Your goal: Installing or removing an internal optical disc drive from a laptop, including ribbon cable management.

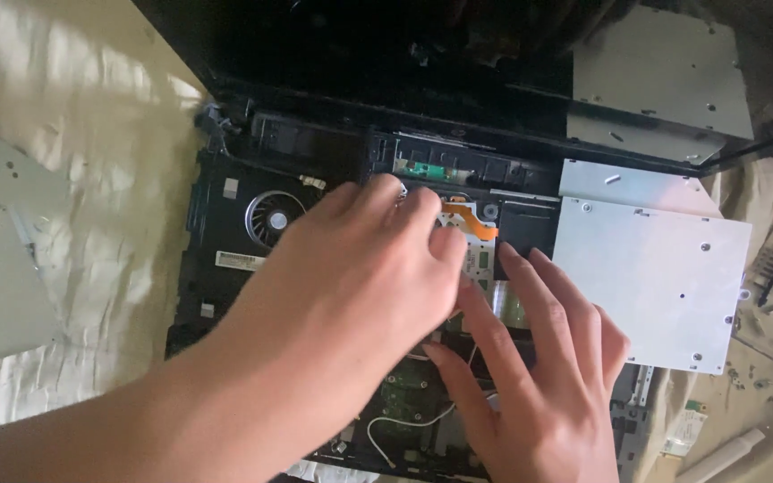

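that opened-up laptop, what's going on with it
A person has both bare hands inside an opened laptop lying on a cream cloth. The left hand presses fingertips by an orange ribbon cable; the right hand rests flat beside it. A cooling fan and a silver drive are exposed.

A small white rectangular label (240,260) with fine dark print sits on the black inner frame of the opened laptop, just below the round cooling fan, at the left of the machine. A smaller pale square sticker (231,187) lies above it, left of the fan. The laptop's dark screen (386,45), unlit, stands tilted back along the top edge.
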